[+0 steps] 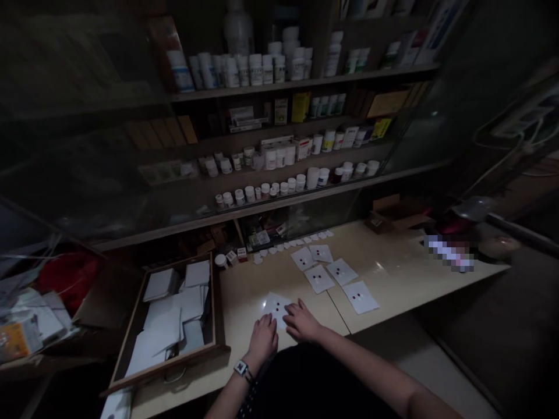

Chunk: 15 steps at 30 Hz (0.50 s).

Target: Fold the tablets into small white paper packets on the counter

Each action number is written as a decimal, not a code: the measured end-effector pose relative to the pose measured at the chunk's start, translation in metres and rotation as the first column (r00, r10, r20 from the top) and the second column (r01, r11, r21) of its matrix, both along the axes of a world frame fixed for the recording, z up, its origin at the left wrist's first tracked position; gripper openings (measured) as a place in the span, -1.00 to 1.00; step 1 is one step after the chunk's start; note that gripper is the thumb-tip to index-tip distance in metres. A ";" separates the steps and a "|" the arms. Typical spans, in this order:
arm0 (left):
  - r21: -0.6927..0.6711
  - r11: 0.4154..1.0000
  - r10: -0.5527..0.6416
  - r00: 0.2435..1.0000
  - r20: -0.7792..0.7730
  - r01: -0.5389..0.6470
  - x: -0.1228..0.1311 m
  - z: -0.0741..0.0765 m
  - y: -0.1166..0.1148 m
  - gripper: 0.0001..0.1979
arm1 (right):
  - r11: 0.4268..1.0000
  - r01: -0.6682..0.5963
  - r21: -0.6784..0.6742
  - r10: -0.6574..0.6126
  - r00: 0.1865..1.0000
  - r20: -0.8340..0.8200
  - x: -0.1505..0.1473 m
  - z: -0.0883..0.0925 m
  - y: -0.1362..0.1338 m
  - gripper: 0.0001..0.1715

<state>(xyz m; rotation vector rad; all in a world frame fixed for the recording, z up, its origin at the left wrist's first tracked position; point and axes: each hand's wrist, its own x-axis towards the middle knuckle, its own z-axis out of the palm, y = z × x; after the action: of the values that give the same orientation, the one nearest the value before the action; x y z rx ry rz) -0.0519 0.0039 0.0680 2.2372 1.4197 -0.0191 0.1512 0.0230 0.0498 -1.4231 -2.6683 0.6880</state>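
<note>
"Why is that white paper square lying there?"

"It's resting on the tabletop between the two hands, probably because both are needing to reach its edges. Two dark red pills are sitting on it, away from the edges."

"And those five other pill-bearing squares?"

"They're lying flat to the right, presumably leaving each pair of pills visible. The open drawer is holding loose paper sheets on the left, seemingly for easy reach."

"How are the hands gripping?"

"The left hand is touching the square's left side, its fingers lying close together. The right hand is meeting the right side, its fingers spreading slightly. Whether either is pinching the paper, I'm not able to tell."
</note>
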 end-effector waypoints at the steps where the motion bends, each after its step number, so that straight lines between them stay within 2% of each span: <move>1: -0.004 1.000 0.001 0.999 -0.042 -0.001 0.003 0.000 0.003 -0.59 | 1.000 0.006 0.003 -0.006 1.000 0.004 -0.002 0.001 -0.001 -0.65; 4: -0.001 1.000 -0.001 0.996 -0.084 0.001 0.007 -0.002 0.006 -0.64 | 0.999 0.032 0.005 -0.032 0.999 -0.010 -0.004 0.002 -0.004 -0.67; 7: 0.004 1.000 -0.020 0.996 -0.088 0.020 0.005 -0.007 0.004 -0.59 | 0.994 0.113 0.006 -0.112 0.991 -0.066 -0.006 0.002 -0.003 -0.62; 13: 0.021 0.999 -0.035 0.993 -0.114 0.037 0.004 -0.015 -0.001 -0.52 | 0.959 0.282 -0.032 -0.283 0.956 -0.080 -0.027 0.003 0.025 -0.63; 15: 0.021 0.999 -0.034 0.991 -0.129 0.037 0.005 -0.015 -0.001 -0.53 | 0.959 0.281 -0.026 -0.282 0.957 -0.069 -0.036 0.002 0.035 -0.65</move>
<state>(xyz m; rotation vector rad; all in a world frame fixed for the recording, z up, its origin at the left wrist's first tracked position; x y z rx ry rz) -0.0469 0.0032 0.0535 2.3162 1.4532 -0.1626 0.1155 0.0583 0.0515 -1.7012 -2.3445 0.7175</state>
